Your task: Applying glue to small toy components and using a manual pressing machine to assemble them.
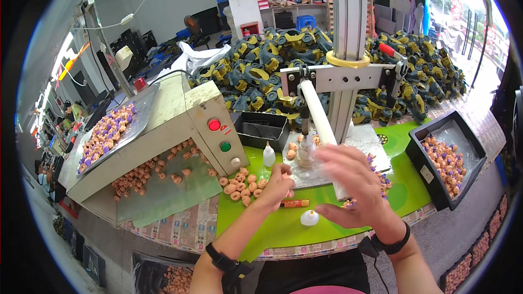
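My left hand [279, 188] is closed with the fingertips curled together beside the press; what it pinches, if anything, is hidden. Fingers stretched and slightly blurred, my right hand [357, 188] is at the white lever handle [317, 110] of the bench press, with its thumb apart. Below the press head is a clear round fixture [306, 157] on a metal base plate [321, 177]. Round peach toy heads [239, 187] lie left of my left hand. A white squeeze bottle [269, 155] stands behind it. Between my hands are an orange tube [295, 203] and a small white bottle [309, 218].
A beige machine [204, 109] with red and green buttons stands at left, heads under its opening. A metal tray [143, 111] of purple-topped heads rests on it. At right is a black bin [419, 158] of heads. Dark-and-yellow toy vehicles [261, 71] are heaped behind the press.
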Available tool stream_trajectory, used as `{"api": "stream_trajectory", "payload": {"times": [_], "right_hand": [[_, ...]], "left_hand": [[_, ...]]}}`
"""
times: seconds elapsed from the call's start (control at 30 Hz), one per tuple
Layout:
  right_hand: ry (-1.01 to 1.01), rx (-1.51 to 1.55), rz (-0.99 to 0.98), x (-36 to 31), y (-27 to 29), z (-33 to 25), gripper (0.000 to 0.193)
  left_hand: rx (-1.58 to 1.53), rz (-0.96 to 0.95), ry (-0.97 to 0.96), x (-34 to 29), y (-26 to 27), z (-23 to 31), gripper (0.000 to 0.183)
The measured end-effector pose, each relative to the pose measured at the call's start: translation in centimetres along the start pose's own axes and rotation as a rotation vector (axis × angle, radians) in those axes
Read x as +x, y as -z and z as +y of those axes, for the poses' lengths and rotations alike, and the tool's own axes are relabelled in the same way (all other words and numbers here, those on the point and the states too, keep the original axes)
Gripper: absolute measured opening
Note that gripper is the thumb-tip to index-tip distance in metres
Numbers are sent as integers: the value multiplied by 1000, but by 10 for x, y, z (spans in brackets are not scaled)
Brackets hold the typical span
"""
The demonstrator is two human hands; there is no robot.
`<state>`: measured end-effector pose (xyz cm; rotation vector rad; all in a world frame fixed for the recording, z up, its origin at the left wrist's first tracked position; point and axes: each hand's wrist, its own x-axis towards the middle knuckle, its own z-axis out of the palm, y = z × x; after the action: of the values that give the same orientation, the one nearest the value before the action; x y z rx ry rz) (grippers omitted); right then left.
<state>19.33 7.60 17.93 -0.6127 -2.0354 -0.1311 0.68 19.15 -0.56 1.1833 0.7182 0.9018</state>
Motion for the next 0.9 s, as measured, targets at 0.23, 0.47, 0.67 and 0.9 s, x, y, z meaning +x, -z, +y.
{"api": "stream_trajectory", "payload": {"times": [0.23,0.47,0.67,0.9], "right_hand": [[-767,133,-77,-131,-64,-21,69],[-884,309,-84,-153,-110,-20,46],[-866,378,-106,-139,-78,-35,43],[-897,373,-119,-147,-40,-52,51]], "left_hand": [[-456,47,332,-130,-1,47,26],[-855,102,307,-177,-12,17,40],[-868,251,442,-176,-35,17,41],[-779,141,397,-180,-33,-11,41]]}}
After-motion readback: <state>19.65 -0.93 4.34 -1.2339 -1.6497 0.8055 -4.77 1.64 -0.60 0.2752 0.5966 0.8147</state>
